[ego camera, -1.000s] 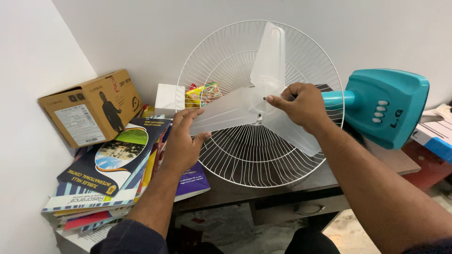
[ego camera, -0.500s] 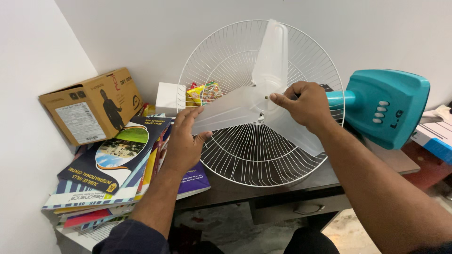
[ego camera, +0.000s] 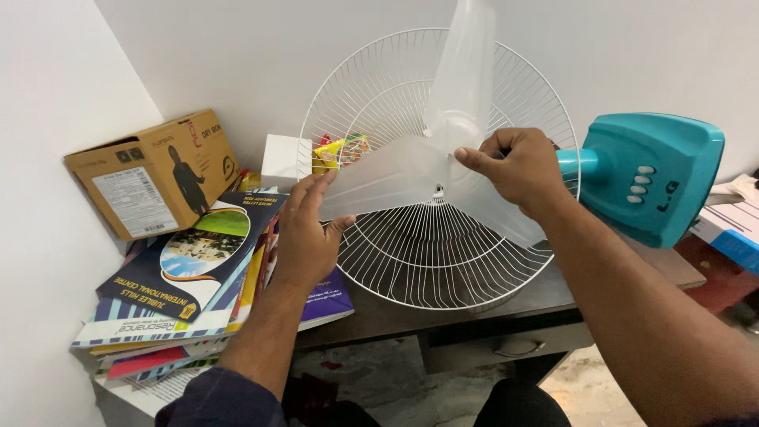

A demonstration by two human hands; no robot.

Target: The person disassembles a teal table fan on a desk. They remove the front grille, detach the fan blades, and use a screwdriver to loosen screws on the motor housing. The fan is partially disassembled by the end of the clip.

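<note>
A translucent three-blade fan propeller [ego camera: 443, 154] sits in front of a round white wire guard [ego camera: 427, 253], which stands tilted on a dark worktop [ego camera: 395, 316] against the wall. The left hand [ego camera: 304, 229] has its grip on the tip of the blade pointing left: fingers stretched along the blade's front face, thumb pressed in from below, so the blade edge is pinched between them. The right hand [ego camera: 514, 170] is at the hub, its grip curled in and pressed together there, thumb and forefinger meeting just right of the centre (whether they pinch a small part or the hub itself cannot be told). One blade points straight up past the guard's rim; the third runs down to the right behind the right wrist.

Just right of the guard lies the fan's teal base [ego camera: 648, 182] with a row of white buttons, its neck running in behind the right hand. On the left, a slanting stack of books and magazines [ego camera: 190, 277] overhangs the worktop edge, with a brown cardboard box [ego camera: 154, 174] behind it in the corner. A small white box [ego camera: 283, 160] and colourful snack packets [ego camera: 340, 152] show through the wires.
</note>
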